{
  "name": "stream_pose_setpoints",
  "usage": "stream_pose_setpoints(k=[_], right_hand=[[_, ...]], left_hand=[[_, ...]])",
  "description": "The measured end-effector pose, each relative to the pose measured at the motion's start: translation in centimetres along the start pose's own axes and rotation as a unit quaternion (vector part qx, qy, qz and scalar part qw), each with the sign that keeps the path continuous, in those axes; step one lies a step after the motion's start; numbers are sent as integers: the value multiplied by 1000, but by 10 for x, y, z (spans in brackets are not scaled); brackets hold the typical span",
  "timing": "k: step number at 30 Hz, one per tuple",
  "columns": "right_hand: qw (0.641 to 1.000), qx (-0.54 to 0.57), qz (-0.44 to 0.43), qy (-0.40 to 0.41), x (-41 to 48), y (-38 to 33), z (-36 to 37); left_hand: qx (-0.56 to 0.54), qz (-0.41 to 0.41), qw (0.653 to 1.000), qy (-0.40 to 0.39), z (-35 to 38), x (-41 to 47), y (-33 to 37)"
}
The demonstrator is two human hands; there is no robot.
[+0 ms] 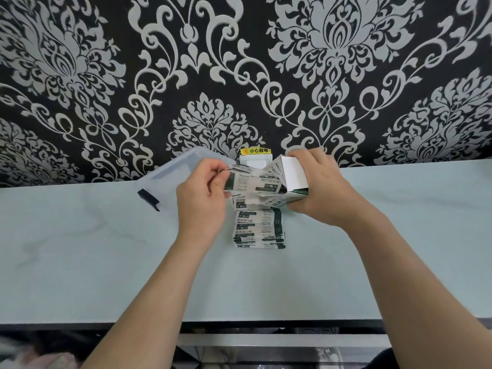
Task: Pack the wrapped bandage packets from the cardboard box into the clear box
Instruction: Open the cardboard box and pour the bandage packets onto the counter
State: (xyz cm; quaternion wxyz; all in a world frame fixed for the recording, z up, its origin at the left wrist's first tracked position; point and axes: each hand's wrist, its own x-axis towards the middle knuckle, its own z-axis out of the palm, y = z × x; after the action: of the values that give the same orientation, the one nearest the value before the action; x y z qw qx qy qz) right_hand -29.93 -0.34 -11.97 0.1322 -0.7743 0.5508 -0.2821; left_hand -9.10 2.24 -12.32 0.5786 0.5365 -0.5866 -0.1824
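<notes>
— Black-and-white damask wallpaper (pixel 80 75) is filling the far side, and a pale tabletop (pixel 80 249) is stretching across the near side. Where are the task's things sitting?

— The clear box (pixel 170 171) is lying at the far left of the table, partly hidden behind the left hand (pixel 202 198), with its dark latch (pixel 148 198) pointing near-left. The right hand (pixel 324 187) is gripping the cardboard box (pixel 292 174) and tipping it so its open end is facing left.

— And the left hand?

— Its thumb and fingers are pinching the top of a strip of packets (pixel 250 182) reaching out of the cardboard box's mouth.

— What is looking risky?

— The packets are appearing joined in a folded chain that is trailing down onto a stack (pixel 258 230) on the table between the hands. A hard pull is likely to tear or unfold that chain. It is also hanging outside the clear box, so packets could be ending up on the table instead of inside.

— How are the packets looking?

— They are showing as flat white wrappers with dark green bands and printed text, thin and slippery-looking. Whether the clear box is holding any yet is impossible to tell.
</notes>
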Motion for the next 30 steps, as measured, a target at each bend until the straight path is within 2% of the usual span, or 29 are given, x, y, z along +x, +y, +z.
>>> stream_pose_setpoints(k=[5, 9, 11, 13, 14, 15, 16, 18, 20, 21, 23, 25, 30], right_hand=[[997, -66, 15, 33, 2, 8, 2], [995, -60, 28, 79, 1, 16, 1], [992, -55, 22, 110, 1, 17, 1], [990, -40, 12, 133, 1, 15, 0], [990, -24, 5, 142, 0, 13, 1], [988, -9, -11, 154, 1, 11, 1], [987, 8, -28, 161, 0, 8, 3], [983, 24, -58, 173, -1, 0, 8], [980, 9, -68, 186, -1, -6, 12], [980, 1, -63, 189, -1, -10, 14], [981, -16, -60, 182, -2, -16, 17], [982, -41, -69, 172, -3, -22, 19], [972, -74, -103, 197, -3, -30, 24]], left_hand=[[45, -101, 994, -2, -5, 0, -12], [91, -181, 978, -53, -4, -7, -29], [224, -150, 957, -111, -7, -6, -34], [405, -74, 898, -156, -7, -8, -29], [450, -36, 878, -158, -6, -10, -24], [462, 8, 875, -144, -3, -9, -18], [448, 47, 884, -125, -1, -11, -11], [324, 91, 939, -65, 3, -13, 3], [155, 24, 986, -48, 9, -14, 18], [78, -31, 995, -51, 11, -13, 24], [-29, -132, 990, -44, 14, -10, 31], [-59, -195, 978, -34, 12, -4, 30], [-36, -208, 977, -34, 8, 3, 20]])
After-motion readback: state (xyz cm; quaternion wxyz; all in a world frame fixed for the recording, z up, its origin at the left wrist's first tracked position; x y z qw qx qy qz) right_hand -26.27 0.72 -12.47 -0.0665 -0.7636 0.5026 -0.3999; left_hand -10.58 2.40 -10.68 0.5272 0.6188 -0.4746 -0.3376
